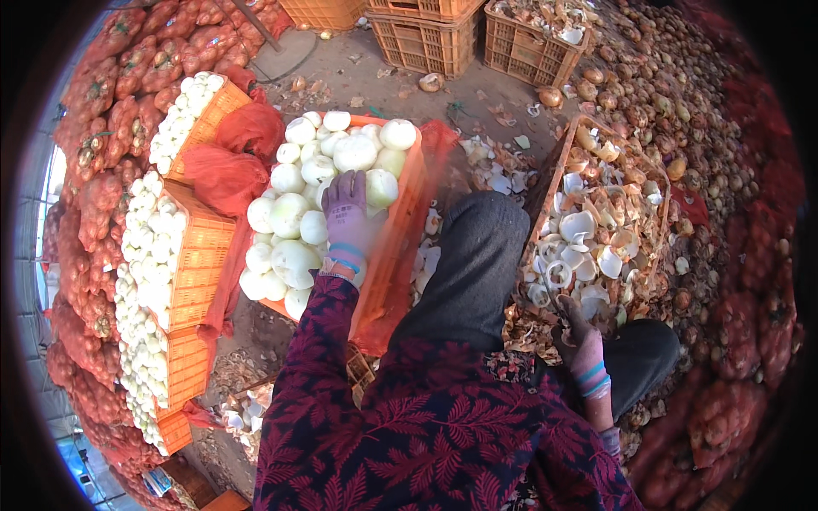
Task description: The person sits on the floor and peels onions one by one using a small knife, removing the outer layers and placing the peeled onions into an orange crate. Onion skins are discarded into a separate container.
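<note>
My left hand (347, 207), in a purple-grey glove, rests on the heap of peeled white onions (287, 216) in an orange plastic crate (393, 255). Its fingers point away from me; whether they grip an onion is hard to tell. At the right, my gloved right hand (578, 338) is closed round a knife (548, 284), whose thin blade points up and left over a crate (561, 167) of onion skins and cut ends (578, 227). The knife's handle is mostly hidden by the hand.
Orange crates (201, 268) full of peeled onions line the left, before red mesh sacks of onions (96, 211). Loose unpeeled onions (664, 83) heap up at the right. Stacked crates (425, 41) stand at the back, and a crate of skins (527, 48) beside them. A red net (227, 172) lies between crates.
</note>
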Available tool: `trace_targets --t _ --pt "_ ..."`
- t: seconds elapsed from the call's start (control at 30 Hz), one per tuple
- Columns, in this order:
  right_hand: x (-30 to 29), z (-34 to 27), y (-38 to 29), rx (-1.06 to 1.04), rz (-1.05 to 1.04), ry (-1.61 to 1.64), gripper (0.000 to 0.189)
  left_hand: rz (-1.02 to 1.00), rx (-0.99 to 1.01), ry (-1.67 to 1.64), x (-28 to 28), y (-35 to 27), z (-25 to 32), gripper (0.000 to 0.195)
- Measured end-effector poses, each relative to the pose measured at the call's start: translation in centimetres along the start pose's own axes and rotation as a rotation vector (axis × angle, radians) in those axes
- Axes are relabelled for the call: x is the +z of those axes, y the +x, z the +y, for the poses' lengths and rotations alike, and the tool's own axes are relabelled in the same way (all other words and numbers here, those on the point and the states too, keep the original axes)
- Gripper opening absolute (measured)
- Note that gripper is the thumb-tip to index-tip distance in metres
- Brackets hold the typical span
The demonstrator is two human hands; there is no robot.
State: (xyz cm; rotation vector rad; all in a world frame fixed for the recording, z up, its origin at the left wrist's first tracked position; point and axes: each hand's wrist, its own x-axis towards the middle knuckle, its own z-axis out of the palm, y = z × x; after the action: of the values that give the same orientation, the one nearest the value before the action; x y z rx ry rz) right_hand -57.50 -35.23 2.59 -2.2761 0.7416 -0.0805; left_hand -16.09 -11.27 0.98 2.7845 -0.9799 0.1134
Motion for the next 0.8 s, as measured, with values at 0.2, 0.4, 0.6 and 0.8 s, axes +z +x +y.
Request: trace_targets --t 0.2,0.4,0.6,0.8 --pt "0.2 0.2 -0.2 -0.092 0.014 0.026 0.070 0.011 0.032 0.241 3.4 2.4 1.9 0.085" --pt "-0.7 0.3 -0.8 0.005 0.018 0.020 0.070 0.060 -0.082 0.206 3.0 2.7 2.4 0.081" --pt "-0.8 -0.2 -0.9 0.020 -0.021 0.040 0.070 0.026 -0.114 0.182 3.8 2.4 2.4 0.088" --pt "-0.4 0.1 -0.4 0.022 -0.037 0.085 0.068 -0.004 -0.142 0.192 1.6 -0.2 0.8 0.094"
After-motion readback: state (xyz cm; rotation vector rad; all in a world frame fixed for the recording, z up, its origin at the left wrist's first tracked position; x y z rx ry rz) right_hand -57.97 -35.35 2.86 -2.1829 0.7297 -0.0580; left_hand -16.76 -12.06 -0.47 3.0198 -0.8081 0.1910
